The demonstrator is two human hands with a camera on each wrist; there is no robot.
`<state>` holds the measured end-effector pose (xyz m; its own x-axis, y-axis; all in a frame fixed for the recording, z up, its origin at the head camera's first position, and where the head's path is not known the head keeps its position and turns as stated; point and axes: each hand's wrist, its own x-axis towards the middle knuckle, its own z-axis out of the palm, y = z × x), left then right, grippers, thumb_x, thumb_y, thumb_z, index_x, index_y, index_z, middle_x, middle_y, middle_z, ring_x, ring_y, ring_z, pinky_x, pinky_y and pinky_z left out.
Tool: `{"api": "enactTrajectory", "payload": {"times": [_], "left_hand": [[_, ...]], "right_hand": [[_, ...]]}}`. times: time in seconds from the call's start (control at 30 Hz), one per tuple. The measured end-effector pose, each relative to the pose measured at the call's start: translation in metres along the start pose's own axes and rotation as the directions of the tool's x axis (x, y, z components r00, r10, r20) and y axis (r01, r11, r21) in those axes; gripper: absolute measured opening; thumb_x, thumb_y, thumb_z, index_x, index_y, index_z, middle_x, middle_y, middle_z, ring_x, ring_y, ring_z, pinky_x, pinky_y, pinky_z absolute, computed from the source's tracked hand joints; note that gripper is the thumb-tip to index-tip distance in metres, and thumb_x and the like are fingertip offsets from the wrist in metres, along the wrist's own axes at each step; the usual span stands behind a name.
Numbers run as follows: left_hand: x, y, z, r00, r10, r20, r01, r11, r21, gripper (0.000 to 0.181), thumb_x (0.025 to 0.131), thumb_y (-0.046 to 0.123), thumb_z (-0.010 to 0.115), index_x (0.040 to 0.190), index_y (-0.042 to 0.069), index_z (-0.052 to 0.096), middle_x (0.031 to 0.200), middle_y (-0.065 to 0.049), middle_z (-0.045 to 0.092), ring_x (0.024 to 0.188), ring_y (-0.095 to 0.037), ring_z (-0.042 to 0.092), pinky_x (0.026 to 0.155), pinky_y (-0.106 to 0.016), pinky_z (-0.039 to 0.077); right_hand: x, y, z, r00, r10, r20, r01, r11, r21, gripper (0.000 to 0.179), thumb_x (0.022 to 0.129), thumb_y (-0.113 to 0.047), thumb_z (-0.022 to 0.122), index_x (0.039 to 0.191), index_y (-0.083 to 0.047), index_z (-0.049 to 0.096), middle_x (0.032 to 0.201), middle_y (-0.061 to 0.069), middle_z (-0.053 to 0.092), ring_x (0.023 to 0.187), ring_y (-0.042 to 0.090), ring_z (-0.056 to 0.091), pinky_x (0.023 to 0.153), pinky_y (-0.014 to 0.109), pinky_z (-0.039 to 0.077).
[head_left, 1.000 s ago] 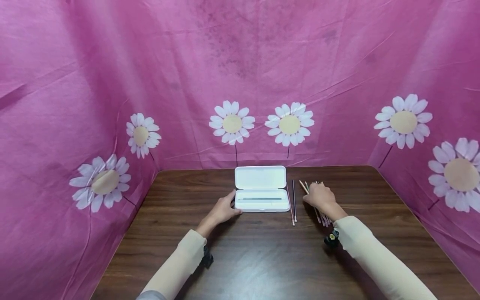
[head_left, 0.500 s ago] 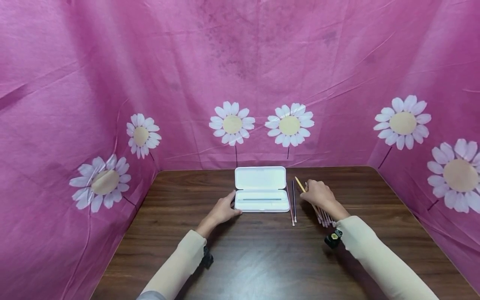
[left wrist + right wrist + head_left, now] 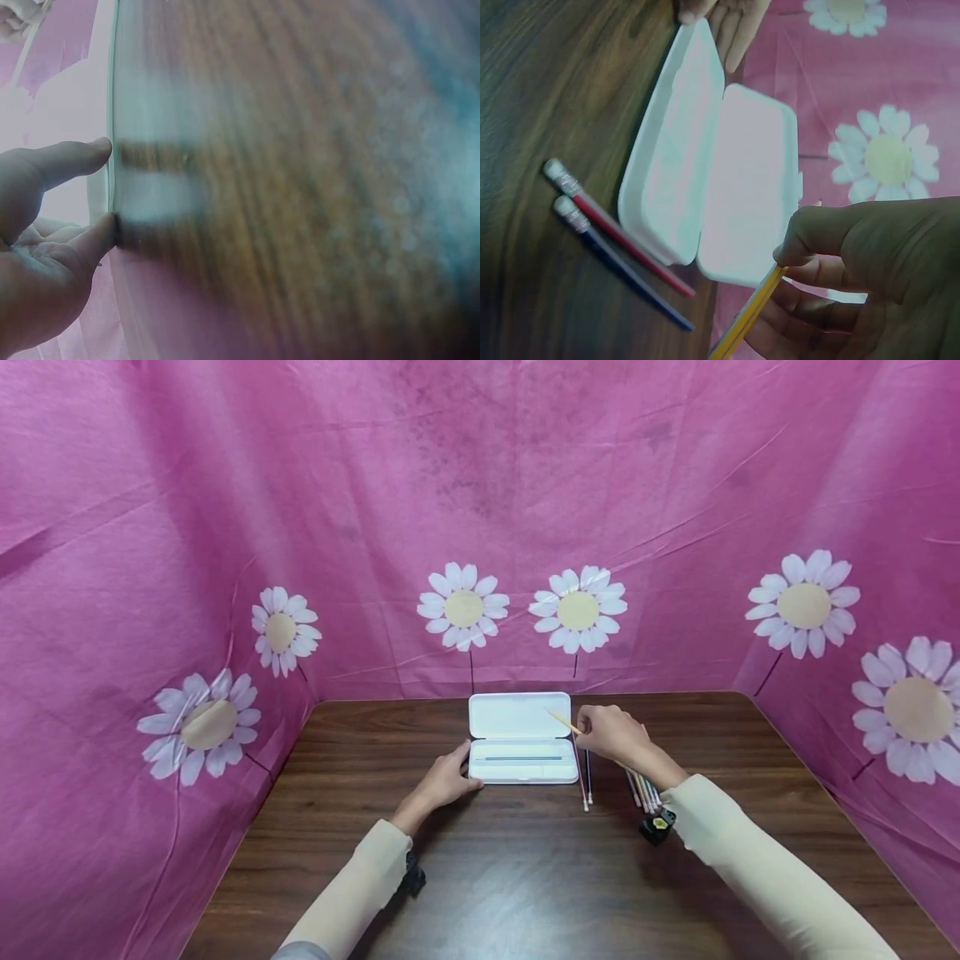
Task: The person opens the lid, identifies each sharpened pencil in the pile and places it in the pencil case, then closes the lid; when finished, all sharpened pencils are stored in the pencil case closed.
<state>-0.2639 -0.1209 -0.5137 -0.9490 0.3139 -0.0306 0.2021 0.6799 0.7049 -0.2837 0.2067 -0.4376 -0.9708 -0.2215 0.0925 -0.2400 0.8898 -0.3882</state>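
Note:
A white pencil case [image 3: 520,717] lies open on the table, lid folded back, with one thin dark pencil [image 3: 517,758] inside. My left hand [image 3: 447,779] holds the case's left end between thumb and fingers; in the left wrist view the thumb and a finger [image 3: 97,236] touch its edge. Just right of the lid, my right hand [image 3: 613,734] pinches a yellow pencil [image 3: 746,319], raised above the table and tilted toward the lid. Below that hand lie a red pencil [image 3: 634,247] and a navy pencil [image 3: 626,274], side by side beyond the case's right end.
Several more pencils [image 3: 642,792] lie bunched under my right forearm, partly hidden by it. The brown wooden table [image 3: 495,877] ends at the back against a pink cloth [image 3: 675,635] printed with daisies.
My right hand has drawn the yellow pencil out of the bunch and carried it left, close to the case's lid. The left hand and the case have stayed in place.

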Motion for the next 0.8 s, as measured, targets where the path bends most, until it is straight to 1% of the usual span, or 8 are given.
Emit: {"api": "enactTrajectory", "payload": {"times": [0.13, 0.2, 0.3, 0.4, 0.6, 0.8], "left_hand": [[0.001, 0.000, 0.000, 1.000, 0.000, 0.003, 0.000, 1.000, 0.006, 0.091, 0.093, 0.014, 0.083, 0.163, -0.009, 0.030, 0.165, -0.032, 0.040, 0.137, -0.039, 0.063, 0.120, -0.047, 0.049], [0.001, 0.000, 0.000, 1.000, 0.001, 0.002, -0.001, 1.000, 0.007, 0.091, 0.093, 0.014, 0.083, 0.163, -0.009, 0.030, 0.165, -0.031, 0.040, 0.137, -0.039, 0.063, 0.121, -0.047, 0.048], [0.001, 0.001, 0.000, 1.000, 0.003, -0.001, -0.003, 1.000, 0.010, 0.091, 0.093, 0.015, 0.083, 0.163, -0.009, 0.030, 0.164, -0.032, 0.040, 0.137, -0.039, 0.063, 0.121, -0.047, 0.047], [0.001, 0.001, 0.000, 1.000, 0.009, -0.008, -0.009, 1.000, 0.019, 0.091, 0.092, 0.015, 0.083, 0.163, -0.009, 0.031, 0.163, -0.032, 0.041, 0.138, -0.039, 0.062, 0.122, -0.047, 0.046], [0.001, 0.000, -0.001, 0.999, 0.024, -0.023, -0.023, 0.999, 0.024, 0.091, 0.090, 0.015, 0.084, 0.162, -0.010, 0.033, 0.162, -0.033, 0.043, 0.142, -0.040, 0.058, 0.124, -0.048, 0.044], [0.002, 0.000, 0.000, 1.000, 0.020, -0.008, -0.020, 1.000, 0.005, 0.090, 0.092, 0.013, 0.083, 0.162, -0.010, 0.032, 0.163, -0.033, 0.041, 0.140, -0.039, 0.060, 0.121, -0.047, 0.047]], "right_hand": [[0.008, -0.013, -0.001, 0.997, -0.077, 0.016, 0.077, 0.997, -0.029, 0.010, 0.080, -0.014, 0.074, 0.083, -0.016, 0.065, 0.076, 0.000, 0.066, 0.064, 0.020, 0.056, 0.052, 0.033, 0.043], [0.012, -0.019, -0.001, 0.993, -0.113, 0.019, 0.114, 0.992, -0.051, 0.010, 0.079, -0.013, 0.075, 0.083, -0.015, 0.066, 0.075, 0.000, 0.067, 0.064, 0.020, 0.057, 0.052, 0.035, 0.045], [0.019, -0.029, 0.000, 0.986, -0.162, 0.029, 0.164, 0.983, -0.085, 0.010, 0.079, -0.013, 0.076, 0.083, -0.014, 0.067, 0.075, 0.001, 0.067, 0.065, 0.021, 0.059, 0.054, 0.039, 0.049], [0.025, -0.038, 0.002, 0.977, -0.205, 0.056, 0.210, 0.972, -0.105, 0.009, 0.080, -0.012, 0.077, 0.083, -0.015, 0.068, 0.078, 0.001, 0.069, 0.066, 0.021, 0.061, 0.055, 0.040, 0.051], [0.035, -0.056, 0.012, 0.958, -0.264, 0.109, 0.277, 0.951, -0.139, 0.011, 0.082, -0.011, 0.078, 0.081, -0.017, 0.069, 0.080, -0.001, 0.071, 0.069, 0.019, 0.062, 0.057, 0.040, 0.054], [0.045, -0.066, 0.029, 0.942, -0.290, 0.169, 0.316, 0.937, -0.151, 0.008, 0.085, -0.009, 0.077, 0.083, -0.015, 0.072, 0.084, 0.000, 0.073, 0.073, 0.019, 0.064, 0.060, 0.041, 0.056]]}}
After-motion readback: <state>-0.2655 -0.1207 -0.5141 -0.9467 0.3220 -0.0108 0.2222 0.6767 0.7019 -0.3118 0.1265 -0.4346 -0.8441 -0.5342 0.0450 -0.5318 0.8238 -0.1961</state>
